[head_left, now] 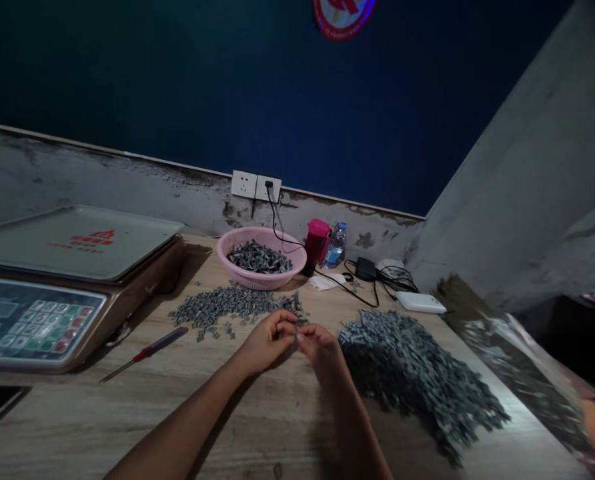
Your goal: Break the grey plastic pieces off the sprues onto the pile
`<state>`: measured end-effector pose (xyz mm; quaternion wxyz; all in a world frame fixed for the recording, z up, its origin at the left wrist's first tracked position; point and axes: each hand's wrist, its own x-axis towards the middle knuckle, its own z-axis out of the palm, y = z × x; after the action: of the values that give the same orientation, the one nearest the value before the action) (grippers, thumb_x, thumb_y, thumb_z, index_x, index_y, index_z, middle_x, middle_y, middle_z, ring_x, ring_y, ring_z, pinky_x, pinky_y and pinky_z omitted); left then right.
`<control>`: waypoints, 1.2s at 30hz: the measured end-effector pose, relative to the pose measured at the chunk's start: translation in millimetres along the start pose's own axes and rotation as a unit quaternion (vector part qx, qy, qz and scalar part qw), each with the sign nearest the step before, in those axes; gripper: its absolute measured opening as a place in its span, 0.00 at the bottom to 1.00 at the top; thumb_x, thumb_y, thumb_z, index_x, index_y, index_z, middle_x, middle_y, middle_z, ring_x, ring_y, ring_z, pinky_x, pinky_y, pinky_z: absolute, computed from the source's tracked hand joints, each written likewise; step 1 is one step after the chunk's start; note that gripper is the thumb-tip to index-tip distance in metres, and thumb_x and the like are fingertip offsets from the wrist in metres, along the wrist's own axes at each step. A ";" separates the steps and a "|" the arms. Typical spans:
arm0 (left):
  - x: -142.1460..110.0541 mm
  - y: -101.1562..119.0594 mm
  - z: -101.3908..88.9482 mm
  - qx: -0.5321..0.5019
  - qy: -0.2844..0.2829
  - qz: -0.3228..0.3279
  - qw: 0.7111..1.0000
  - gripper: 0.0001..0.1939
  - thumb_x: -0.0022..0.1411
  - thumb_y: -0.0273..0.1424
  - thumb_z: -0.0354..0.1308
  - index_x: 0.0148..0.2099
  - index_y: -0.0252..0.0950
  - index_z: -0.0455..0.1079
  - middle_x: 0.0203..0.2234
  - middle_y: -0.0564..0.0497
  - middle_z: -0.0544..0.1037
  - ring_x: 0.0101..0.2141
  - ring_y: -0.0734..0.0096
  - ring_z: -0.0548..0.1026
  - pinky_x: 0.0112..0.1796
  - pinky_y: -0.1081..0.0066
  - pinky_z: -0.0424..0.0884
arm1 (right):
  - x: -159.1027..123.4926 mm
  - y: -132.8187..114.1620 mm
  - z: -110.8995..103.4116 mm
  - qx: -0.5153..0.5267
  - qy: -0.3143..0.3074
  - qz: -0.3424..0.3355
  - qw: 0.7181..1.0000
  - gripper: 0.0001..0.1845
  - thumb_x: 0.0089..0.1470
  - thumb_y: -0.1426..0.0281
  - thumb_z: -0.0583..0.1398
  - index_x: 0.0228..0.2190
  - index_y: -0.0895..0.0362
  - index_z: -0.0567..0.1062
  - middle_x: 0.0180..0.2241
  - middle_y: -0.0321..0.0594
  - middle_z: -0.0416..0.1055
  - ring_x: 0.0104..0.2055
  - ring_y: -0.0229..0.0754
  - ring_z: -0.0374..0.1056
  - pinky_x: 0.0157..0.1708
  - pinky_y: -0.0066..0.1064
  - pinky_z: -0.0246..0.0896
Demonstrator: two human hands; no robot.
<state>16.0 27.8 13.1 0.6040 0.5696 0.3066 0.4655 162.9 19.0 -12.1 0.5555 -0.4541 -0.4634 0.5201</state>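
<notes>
Pinching small piece (297, 331) | between fingertips of left hand (269, 341) and right hand (321, 348) | both hands' fingers curled closed

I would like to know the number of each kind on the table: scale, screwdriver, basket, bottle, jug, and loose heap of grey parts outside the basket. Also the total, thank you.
Scale: 1
Screwdriver: 1
Basket: 1
Bottle: 1
Jug: 1
Loose heaps of grey parts: 2
Total: 7

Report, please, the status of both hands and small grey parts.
Left hand and right hand together, fingers pinched on tiny piece, details unclear. Grey heap at right. Screwdriver at left, touching neither hand.
</notes>
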 end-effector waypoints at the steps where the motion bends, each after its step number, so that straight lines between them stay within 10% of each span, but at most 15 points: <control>1: -1.2 0.5 1.7 0.048 0.007 0.023 0.999 0.16 0.47 0.27 0.62 0.42 0.35 0.67 0.28 0.51 0.75 0.28 0.73 0.70 0.30 0.76 0.61 | 0.9 1.9 -1.4 0.010 0.002 0.015 1.000 0.11 0.37 0.64 0.66 0.24 0.58 0.73 0.19 0.35 0.69 0.20 0.35 0.61 0.22 0.27 0.54; 12: -6.3 2.3 1.1 0.231 0.083 0.166 0.955 0.07 0.48 0.24 0.60 0.30 0.41 0.75 0.27 0.48 0.74 0.34 0.63 0.68 0.40 0.70 0.60 | -2.2 2.8 -1.7 0.088 0.007 0.096 0.991 0.13 0.37 0.63 0.67 0.21 0.59 0.71 0.18 0.34 0.65 0.20 0.34 0.60 0.22 0.26 0.55; 26: -3.0 6.0 5.0 -0.001 0.042 0.037 0.998 0.06 0.46 0.26 0.62 0.30 0.34 0.71 0.24 0.51 0.75 0.27 0.71 0.72 0.32 0.73 0.66 | -14.3 -24.1 11.2 0.141 -0.067 0.011 0.988 0.16 0.36 0.60 0.67 0.27 0.55 0.72 0.28 0.39 0.71 0.24 0.36 0.62 0.25 0.27 0.57; 36: -3.7 6.1 2.4 0.002 -0.004 0.023 1.000 0.05 0.46 0.26 0.62 0.31 0.34 0.73 0.24 0.51 0.75 0.28 0.71 0.72 0.33 0.73 0.66 | -16.5 -36.1 -8.0 0.124 -0.143 0.119 0.975 0.13 0.40 0.66 0.67 0.24 0.58 0.70 0.21 0.36 0.69 0.22 0.34 0.64 0.26 0.26 0.59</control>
<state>15.5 22.9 18.8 0.5933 0.5795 0.2921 0.4764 175.9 0.7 21.5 0.4695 -0.3547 -0.4120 0.6957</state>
